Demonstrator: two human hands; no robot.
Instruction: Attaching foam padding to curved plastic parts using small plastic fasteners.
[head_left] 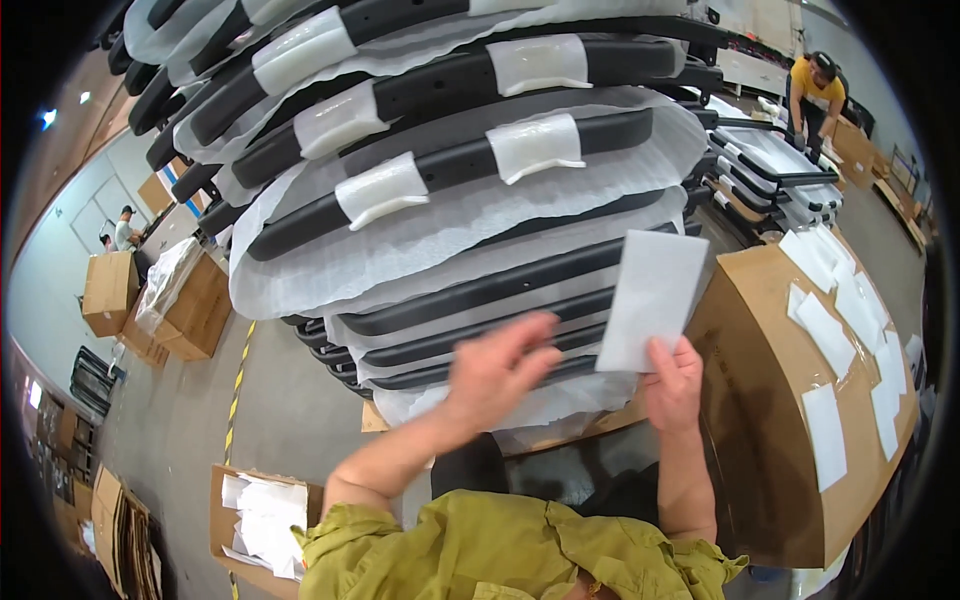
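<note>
Between the thumb and fingers of my right hand [672, 385] is a white rectangular foam sheet [655, 295], held upright. My left hand [500, 368] is slightly blurred, its fingers stretched out and apart, with nothing in it. Both hands are in front of a tall stack of black tubular metal frames [460, 290]. Thin white foam sheeting [300, 275] lies between the stacked layers. White foam wraps [535, 148] sit around the upper black bars, two showing on several of them.
A large cardboard box [765, 420] at my right bears several loose foam sheets [825, 437]. Low at left stands an open carton [220, 510] of white pieces. Cartons [200, 300] are farther left. A person in yellow [818, 92] bends over another frame stack [775, 180] at far right.
</note>
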